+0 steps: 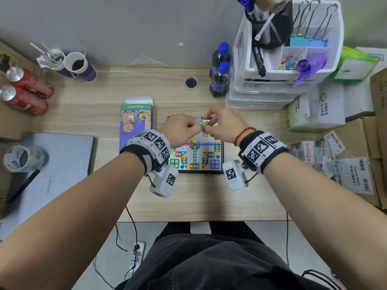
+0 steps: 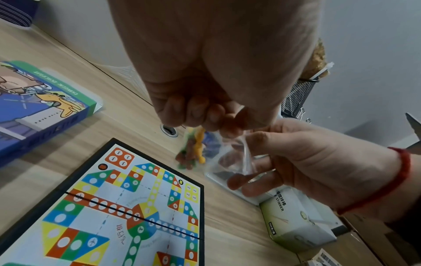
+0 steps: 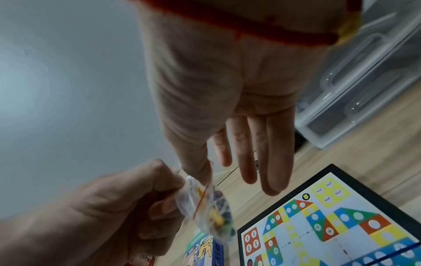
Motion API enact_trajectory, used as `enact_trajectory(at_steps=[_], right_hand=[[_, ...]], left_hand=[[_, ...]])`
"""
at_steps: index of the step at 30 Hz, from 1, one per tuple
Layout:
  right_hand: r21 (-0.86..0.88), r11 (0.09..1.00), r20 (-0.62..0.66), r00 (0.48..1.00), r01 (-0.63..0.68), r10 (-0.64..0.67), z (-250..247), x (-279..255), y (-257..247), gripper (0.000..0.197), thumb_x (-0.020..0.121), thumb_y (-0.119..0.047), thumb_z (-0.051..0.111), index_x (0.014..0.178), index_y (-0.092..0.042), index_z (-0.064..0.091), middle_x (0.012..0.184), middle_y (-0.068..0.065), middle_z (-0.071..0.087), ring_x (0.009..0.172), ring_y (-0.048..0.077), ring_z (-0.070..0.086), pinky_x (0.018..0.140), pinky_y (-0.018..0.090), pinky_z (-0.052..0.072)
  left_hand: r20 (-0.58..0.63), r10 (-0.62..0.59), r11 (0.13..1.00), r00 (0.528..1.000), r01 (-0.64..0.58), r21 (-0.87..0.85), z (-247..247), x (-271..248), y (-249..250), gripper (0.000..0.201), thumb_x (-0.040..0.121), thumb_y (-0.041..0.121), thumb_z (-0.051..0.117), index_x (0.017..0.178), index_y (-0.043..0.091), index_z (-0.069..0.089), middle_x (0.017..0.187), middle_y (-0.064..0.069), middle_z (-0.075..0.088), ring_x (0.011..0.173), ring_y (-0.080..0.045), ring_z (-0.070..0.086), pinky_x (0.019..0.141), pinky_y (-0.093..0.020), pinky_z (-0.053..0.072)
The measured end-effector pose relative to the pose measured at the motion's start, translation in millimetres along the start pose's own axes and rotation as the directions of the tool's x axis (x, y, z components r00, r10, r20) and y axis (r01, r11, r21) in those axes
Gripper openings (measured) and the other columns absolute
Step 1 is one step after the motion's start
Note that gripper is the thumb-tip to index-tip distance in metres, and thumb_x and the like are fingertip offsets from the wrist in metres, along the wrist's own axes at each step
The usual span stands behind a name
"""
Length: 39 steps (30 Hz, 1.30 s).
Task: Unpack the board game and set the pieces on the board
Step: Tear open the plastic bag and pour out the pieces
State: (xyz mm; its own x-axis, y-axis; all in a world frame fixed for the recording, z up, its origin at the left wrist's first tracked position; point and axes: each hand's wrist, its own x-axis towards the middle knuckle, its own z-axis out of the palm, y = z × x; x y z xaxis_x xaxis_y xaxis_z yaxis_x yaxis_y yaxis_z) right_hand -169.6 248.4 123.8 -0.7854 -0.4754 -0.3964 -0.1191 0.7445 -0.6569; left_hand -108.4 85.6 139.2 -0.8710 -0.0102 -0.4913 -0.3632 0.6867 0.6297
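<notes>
- One table (image 1: pixel 209 197) of pale wood is recorded; it carries everything listed below.
- One game board (image 1: pixel 196 159) lies unfolded and flat on the table, directly beneath both hands and reaching back toward the person. No piece is seen standing on its visible part.
- One game box (image 1: pixel 134 126) lies flat on the table, just outboard of the left hand, its end flap open.
- Two hands are raised above the far edge of the board, nearly touching. The left hand (image 1: pixel 181 127) is clenched around the upper part of the bag, fingers curled into the palm. The right hand (image 1: pixel 225 124) pinches the bag's mouth between thumb and forefinger; its other three fingers (image 3: pixel 273 162) are held straight and clear of it.
- One small clear plastic bag (image 3: pixel 205 207), with a red line near its mouth, is held between the two hands and hangs below them, above the table just past the board.
- The pieces (image 2: pixel 193 153) are inside the bag: yellow, green, red and blue are made out. Their number cannot be told, being bunched and blurred.
- Step in hand, as judged: opening the bag, with box and board already dealt with.
- Next move, as judged: the two sides of the mouth are to be drawn apart, the bag kept upright and over the board so that loose pieces are not scattered onto the table.
</notes>
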Motion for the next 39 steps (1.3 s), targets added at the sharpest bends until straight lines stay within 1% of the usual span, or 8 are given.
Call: enact_trajectory(at_steps=[6, 9, 13, 17, 22, 31, 35, 39], right_hand=[[-0.025, 1.0, -0.051, 0.999, -0.007, 0.005, -1.1, 3.8, 2.1, 0.015, 0.083, -0.009, 0.059, 0.081, -0.022, 0.065, 0.07, 0.001, 0.073, 0.056, 0.006, 0.066, 0.065, 0.029, 0.057], [0.131, 0.991, -0.047, 0.999, -0.018, 0.024, -9.5, 2.0, 4.3, 0.017, 0.086, -0.003, 0.055, 0.082, -0.018, 0.063, 0.074, 0.002, 0.073, 0.059, 0.014, 0.07, 0.061, 0.029, 0.058], [0.493, 0.869, 0.079, 0.997, -0.049, 0.011, -20.7, -1.6, 3.9, 0.023, 0.09, 0.01, 0.052, 0.087, -0.013, 0.052, 0.085, 0.021, 0.067, 0.067, 0.028, 0.07, 0.06, 0.031, 0.059], [0.56, 0.824, 0.132, 0.991, -0.083, 0.01, -18.4, -4.0, 4.5, 0.026, 0.091, 0.011, 0.051, 0.09, -0.014, 0.046, 0.093, 0.037, 0.061, 0.065, 0.027, 0.071, 0.056, 0.032, 0.059], [0.402, 0.913, -0.141, 0.98, -0.074, 0.141, -7.7, -2.2, 13.4, 0.031, 0.075, -0.003, 0.069, 0.08, -0.025, 0.048, 0.086, 0.007, 0.064, 0.08, 0.027, 0.068, 0.07, 0.054, 0.058], [0.504, 0.863, -0.184, 0.981, 0.044, 0.058, -11.1, -5.5, 14.6, 0.026, 0.077, 0.003, 0.073, 0.07, -0.016, 0.056, 0.079, 0.008, 0.06, 0.058, 0.024, 0.063, 0.058, 0.035, 0.057], [0.393, 0.918, -0.162, 0.987, 0.048, 0.018, -7.3, -3.1, 18.8, 0.022, 0.078, -0.006, 0.076, 0.074, -0.025, 0.068, 0.071, 0.0, 0.066, 0.059, 0.022, 0.064, 0.066, 0.043, 0.059], [0.252, 0.966, -0.144, 0.989, 0.061, -0.024, -2.5, -1.6, 19.6, 0.02, 0.075, -0.026, 0.081, 0.093, -0.03, 0.074, 0.094, -0.001, 0.068, 0.07, 0.014, 0.063, 0.069, 0.027, 0.055]], left_hand=[[0.032, -0.005, 0.999, 0.999, 0.006, -0.051, 3.6, 0.8, -4.7, 0.03, 0.087, 0.029, 0.06, 0.062, 0.013, 0.055, 0.055, 0.005, 0.046, 0.051, -0.009, 0.041, 0.056, -0.026, 0.035], [-0.034, -0.084, 0.965, 0.996, 0.073, -0.251, 7.8, 3.7, -16.5, 0.036, 0.087, 0.053, 0.06, 0.084, 0.018, 0.058, 0.081, 0.004, 0.06, 0.071, -0.012, 0.056, 0.064, -0.029, 0.049], [0.218, -0.299, 0.638, 0.929, 0.364, -0.678, 15.9, 2.0, -24.4, 0.057, 0.094, 0.06, 0.042, 0.131, 0.018, 0.05, 0.128, -0.007, 0.058, 0.108, -0.025, 0.063, 0.089, -0.045, 0.056], [0.291, -0.151, 0.389, 0.945, 0.327, -0.861, 22.9, 0.4, -20.1, 0.042, 0.102, 0.037, 0.042, 0.126, 0.008, 0.058, 0.109, -0.01, 0.066, 0.099, -0.026, 0.066, 0.094, -0.044, 0.054], [0.163, -0.149, 0.516, 0.975, 0.218, -0.829, 24.4, 2.1, -15.2, 0.022, 0.101, 0.014, 0.049, 0.11, -0.002, 0.061, 0.095, -0.007, 0.068, 0.073, -0.014, 0.07, 0.084, -0.034, 0.059], [0.185, -0.22, 0.356, 0.958, 0.255, -0.899, 25.3, 6.6, -11.7, 0.013, 0.099, 0.016, 0.053, 0.095, 0.006, 0.061, 0.106, -0.023, 0.059, 0.097, -0.032, 0.058, 0.081, -0.04, 0.06], [0.199, -0.211, 0.36, 0.957, 0.266, -0.894, 26.3, 7.3, -8.4, 0.016, 0.1, 0.014, 0.052, 0.112, 0.004, 0.057, 0.103, -0.017, 0.067, 0.085, -0.025, 0.069, 0.081, -0.039, 0.06], [0.205, -0.172, 0.403, 0.963, 0.259, -0.878, 27.0, 7.5, -6.8, 0.019, 0.098, 0.01, 0.053, 0.113, 0.012, 0.065, 0.094, -0.012, 0.058, 0.075, -0.019, 0.055, 0.082, -0.038, 0.058]])
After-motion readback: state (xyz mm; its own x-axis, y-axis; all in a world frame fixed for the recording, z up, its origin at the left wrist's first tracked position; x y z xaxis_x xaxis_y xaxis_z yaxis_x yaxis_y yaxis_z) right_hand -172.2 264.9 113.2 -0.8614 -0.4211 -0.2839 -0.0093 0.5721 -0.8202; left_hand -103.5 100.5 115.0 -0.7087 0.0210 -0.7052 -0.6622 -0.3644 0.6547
